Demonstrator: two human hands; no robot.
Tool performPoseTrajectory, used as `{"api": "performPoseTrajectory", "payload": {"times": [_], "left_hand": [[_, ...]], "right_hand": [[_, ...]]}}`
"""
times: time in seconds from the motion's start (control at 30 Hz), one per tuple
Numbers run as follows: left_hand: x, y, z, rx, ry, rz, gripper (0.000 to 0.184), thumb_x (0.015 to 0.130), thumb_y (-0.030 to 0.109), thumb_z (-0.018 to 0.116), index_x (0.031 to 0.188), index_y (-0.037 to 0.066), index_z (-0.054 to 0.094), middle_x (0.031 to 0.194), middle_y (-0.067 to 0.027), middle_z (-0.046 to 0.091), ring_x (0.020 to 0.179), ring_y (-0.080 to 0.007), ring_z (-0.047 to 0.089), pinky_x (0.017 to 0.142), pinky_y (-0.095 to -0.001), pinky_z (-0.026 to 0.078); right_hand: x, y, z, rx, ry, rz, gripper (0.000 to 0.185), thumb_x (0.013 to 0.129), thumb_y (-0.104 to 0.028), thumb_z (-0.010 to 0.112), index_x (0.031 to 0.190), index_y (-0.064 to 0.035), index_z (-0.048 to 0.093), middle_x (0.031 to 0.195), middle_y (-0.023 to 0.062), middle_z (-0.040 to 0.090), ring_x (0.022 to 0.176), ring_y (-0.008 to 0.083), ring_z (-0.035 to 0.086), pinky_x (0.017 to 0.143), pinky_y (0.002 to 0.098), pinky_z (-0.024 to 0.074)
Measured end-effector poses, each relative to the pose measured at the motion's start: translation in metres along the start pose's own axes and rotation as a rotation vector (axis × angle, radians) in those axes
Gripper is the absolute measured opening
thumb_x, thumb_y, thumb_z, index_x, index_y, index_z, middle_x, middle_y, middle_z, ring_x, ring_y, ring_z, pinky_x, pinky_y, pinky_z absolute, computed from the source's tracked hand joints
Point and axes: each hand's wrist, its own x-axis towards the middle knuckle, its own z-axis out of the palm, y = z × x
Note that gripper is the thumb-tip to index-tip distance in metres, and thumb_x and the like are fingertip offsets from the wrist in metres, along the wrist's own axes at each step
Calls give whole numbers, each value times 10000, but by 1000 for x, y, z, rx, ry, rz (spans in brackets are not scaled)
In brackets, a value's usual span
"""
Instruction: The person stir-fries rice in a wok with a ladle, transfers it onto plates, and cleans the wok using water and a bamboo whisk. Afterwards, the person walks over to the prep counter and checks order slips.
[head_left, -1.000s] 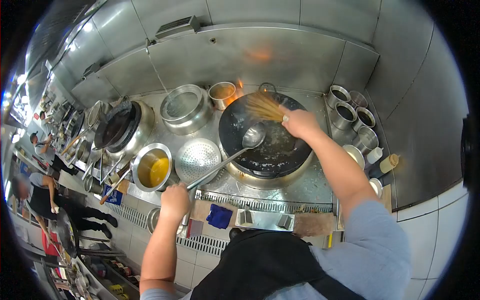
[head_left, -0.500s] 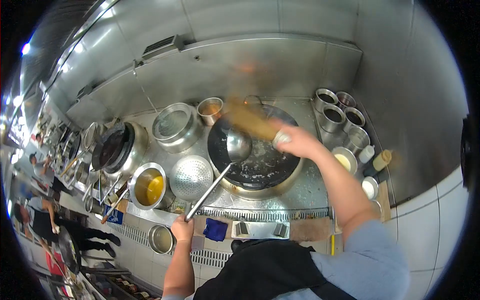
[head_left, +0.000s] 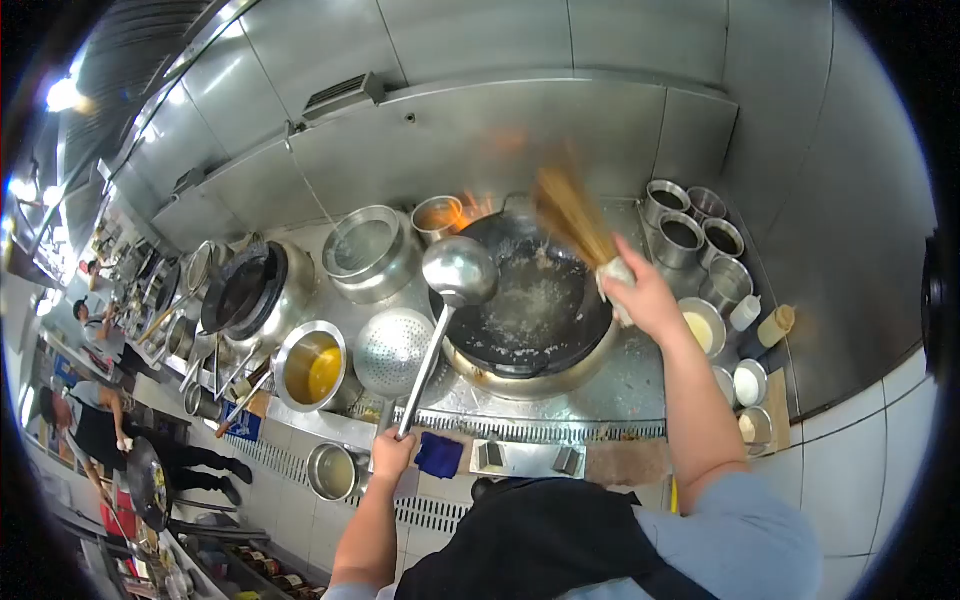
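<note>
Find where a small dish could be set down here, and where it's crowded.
Free: a narrow strip of steel counter between wok and right forearm. Crowded: the right corner, with metal pots and squeeze bottles; left of the wok, with perforated strainer and pot of yellow liquid.

2 bottles [head_left: 776,327] stand near a bowl [head_left: 719,328] (pale yellow inside).

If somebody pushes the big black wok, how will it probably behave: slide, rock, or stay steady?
The wok would probably rock or tilt more than slide, as its rounded body sits in a raised metal ring. It is likely heavy, being so wide. The wet-looking contents inside, with pale bits, might slosh toward the rim.
</note>
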Motion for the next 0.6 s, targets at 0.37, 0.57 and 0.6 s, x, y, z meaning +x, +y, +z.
{"api": "performPoseTrajectory", "payload": {"times": [0.37, 0.57, 0.6], "left_hand": [[-11, 29, 22, -465, -305, -237, 172, 769, 170, 634, 716, 25, 560, 582, -27, 537, 461, -125, 492, 430, -283, 365], [-15, 44, 19, -601, -459, -270, 191, 794, 148, 602, 648, 69, 507, 529, -30, 494, 400, -129, 440, 360, -295, 323], [-16, 36, 21, -607, -450, -277, 191, 794, 148, 602, 648, 69, 507, 529, -30, 494, 400, -129, 440, 360, -295, 323]], "right_hand": [[13, 5, 26, 191, 172, 55, 733, 805, -288, 646, 1453, -246, 307, 1089, 187, 643, 894, 366, 651, 799, 395, 512], [37, 20, 21, -831, -96, 65, 679, 811, -333, 593, 1436, -263, 339, 1047, 190, 650, 938, 362, 632, 824, 427, 501], [40, 28, 15, -634, 53, -130, 700, 804, -335, 617, 1440, -248, 336, 1034, 203, 651, 930, 357, 637, 810, 420, 507]]}}
